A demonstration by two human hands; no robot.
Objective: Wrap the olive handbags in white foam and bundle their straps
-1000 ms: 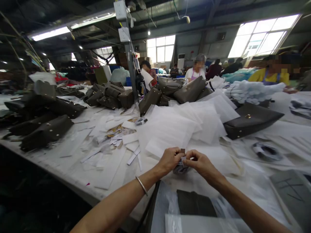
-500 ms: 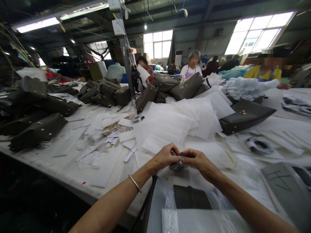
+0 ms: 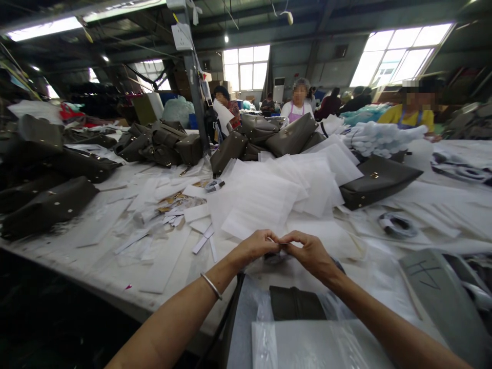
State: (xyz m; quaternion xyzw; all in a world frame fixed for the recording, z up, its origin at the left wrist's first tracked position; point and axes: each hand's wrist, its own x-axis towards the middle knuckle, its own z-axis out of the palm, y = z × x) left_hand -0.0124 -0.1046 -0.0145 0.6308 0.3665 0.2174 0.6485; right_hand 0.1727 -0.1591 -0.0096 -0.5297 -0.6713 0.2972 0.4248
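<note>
My left hand point(image 3: 255, 247) and my right hand point(image 3: 312, 252) meet at the fingertips, thumbs and forefingers pinched together. The small thing between them is too thin and too covered by fingers to make out. Right under the fingertips sits a dark grey coil point(image 3: 273, 258), partly hidden by my hands. Closer to me lies a dark olive bag point(image 3: 295, 303), showing between clear plastic wrapping point(image 3: 265, 300) and a white sheet point(image 3: 303, 346). Beyond my hands spreads a fanned pile of white foam sheets point(image 3: 257, 192).
Dark bags point(image 3: 284, 136) are heaped behind the sheets, and another bag point(image 3: 380, 179) lies at the right near a wrapped coil point(image 3: 397, 225). Paper scraps point(image 3: 172, 207) litter the left. A marked grey board point(image 3: 426, 277) is at my right. A post point(image 3: 196, 92) rises from the table; co-workers sit beyond.
The view has shifted slightly to the right. My fingertips have drawn closer together, and the right hand's fingers are more bent over the pinch point.
</note>
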